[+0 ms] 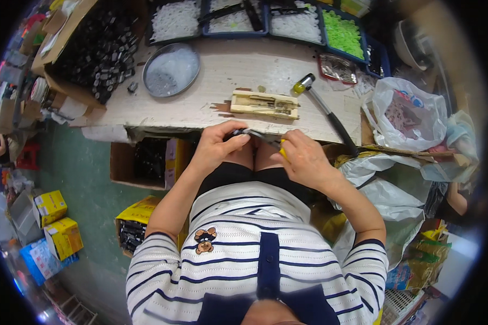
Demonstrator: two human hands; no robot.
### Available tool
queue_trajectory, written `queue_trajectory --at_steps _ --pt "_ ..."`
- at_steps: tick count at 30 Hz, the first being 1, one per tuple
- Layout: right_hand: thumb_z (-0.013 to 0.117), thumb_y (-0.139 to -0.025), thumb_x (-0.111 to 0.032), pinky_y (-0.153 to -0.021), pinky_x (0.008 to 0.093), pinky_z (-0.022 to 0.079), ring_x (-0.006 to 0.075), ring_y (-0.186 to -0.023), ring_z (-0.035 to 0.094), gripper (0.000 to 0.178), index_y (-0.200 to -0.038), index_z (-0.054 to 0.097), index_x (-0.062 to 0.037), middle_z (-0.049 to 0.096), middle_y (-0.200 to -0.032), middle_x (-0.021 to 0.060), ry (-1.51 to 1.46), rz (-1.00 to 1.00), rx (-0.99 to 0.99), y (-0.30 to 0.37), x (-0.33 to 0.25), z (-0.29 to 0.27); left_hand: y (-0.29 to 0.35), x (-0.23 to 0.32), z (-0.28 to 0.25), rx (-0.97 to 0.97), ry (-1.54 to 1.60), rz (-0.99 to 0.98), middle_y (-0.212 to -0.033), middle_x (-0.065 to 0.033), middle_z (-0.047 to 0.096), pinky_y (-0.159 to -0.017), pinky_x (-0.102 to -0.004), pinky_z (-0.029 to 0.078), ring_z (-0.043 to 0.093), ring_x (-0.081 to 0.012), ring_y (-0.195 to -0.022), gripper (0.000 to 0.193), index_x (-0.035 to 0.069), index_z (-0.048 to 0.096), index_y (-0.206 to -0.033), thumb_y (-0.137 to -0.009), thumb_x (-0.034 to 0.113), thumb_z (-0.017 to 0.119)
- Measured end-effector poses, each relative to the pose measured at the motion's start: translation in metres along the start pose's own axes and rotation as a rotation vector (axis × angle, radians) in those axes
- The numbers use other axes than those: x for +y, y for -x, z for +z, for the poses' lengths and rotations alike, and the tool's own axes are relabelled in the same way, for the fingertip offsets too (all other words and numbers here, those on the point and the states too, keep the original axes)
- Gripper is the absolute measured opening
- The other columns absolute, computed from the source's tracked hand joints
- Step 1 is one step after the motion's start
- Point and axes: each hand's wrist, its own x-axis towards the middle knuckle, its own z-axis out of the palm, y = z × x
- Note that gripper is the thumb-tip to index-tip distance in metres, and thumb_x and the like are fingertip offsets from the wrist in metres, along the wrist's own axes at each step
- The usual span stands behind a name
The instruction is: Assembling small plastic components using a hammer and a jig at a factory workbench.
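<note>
Just off the table's near edge, my left hand (217, 145) pinches a small dark piece (236, 132) between thumb and fingers. Most of that piece is hidden by the fingers. My right hand (305, 158) is closed around the yellow handle of a pair of pliers (265, 137). Their metal nose points left and reaches the dark piece. On the table beyond my hands lies a pale wooden block (264, 104) with a slotted, worn groove along it. A hammer (326, 111) with a black grip rests slantwise to its right, its yellow-faced head toward the block.
A round metal pan (171, 70) stands at the left, beside a cardboard box (65, 46) heaped with black parts. Trays of white pieces (297, 26) and green pieces (342, 33) line the back. A white plastic bag (409, 114) sits right. Below left is an open carton (138, 162).
</note>
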Motion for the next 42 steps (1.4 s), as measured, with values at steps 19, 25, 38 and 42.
queue_trajectory --at_steps 19,25,38,42 --pt "0.055 -0.084 -0.031 -0.068 0.043 0.041 0.035 -0.079 0.052 0.032 -0.08 0.058 0.0007 0.055 -0.085 0.0193 0.715 0.648 0.214 0.02 0.15 -0.027 0.082 -0.053 -0.179 0.528 -1.337 -0.3 -0.083 -0.0153 0.063 -0.067 -0.0381 0.046 0.061 -0.0278 -0.077 0.045 0.005 0.063 -0.102 -0.075 0.042 0.064" --pt "0.058 -0.081 -0.031 -0.078 0.0433 0.037 0.0314 -0.093 0.049 0.029 -0.086 0.06 -0.0027 0.055 -0.099 0.0141 0.751 0.607 0.248 0.002 0.15 -0.021 0.045 0.023 -0.156 0.689 -0.676 -0.032 -0.066 -0.0122 0.06 -0.057 -0.0295 0.045 0.055 -0.0173 -0.058 0.022 -0.002 0.064 -0.089 -0.076 0.015 0.066" --pt "0.053 -0.067 -0.003 -0.072 0.0424 0.038 0.0299 -0.084 0.053 0.034 -0.1 0.059 -0.0075 0.057 -0.082 0.0117 0.463 -0.019 0.39 -0.257 0.105 0.013 -0.047 0.026 -0.207 0.976 -1.209 0.249 -0.093 -0.0183 0.056 -0.073 -0.0391 0.046 0.057 -0.0336 -0.084 0.027 0.001 0.064 -0.091 -0.07 0.016 0.068" --pt "0.057 -0.068 -0.008 -0.076 0.0391 0.035 0.0236 -0.082 0.056 0.026 -0.094 0.061 -0.0117 0.06 -0.078 0.0073 0.661 0.027 0.307 -0.299 0.118 0.04 -0.044 0.01 -0.218 0.974 -1.16 0.428 -0.094 -0.0188 0.057 -0.075 -0.0373 0.045 0.056 -0.0347 -0.083 0.023 -0.004 0.062 -0.091 -0.074 0.011 0.064"
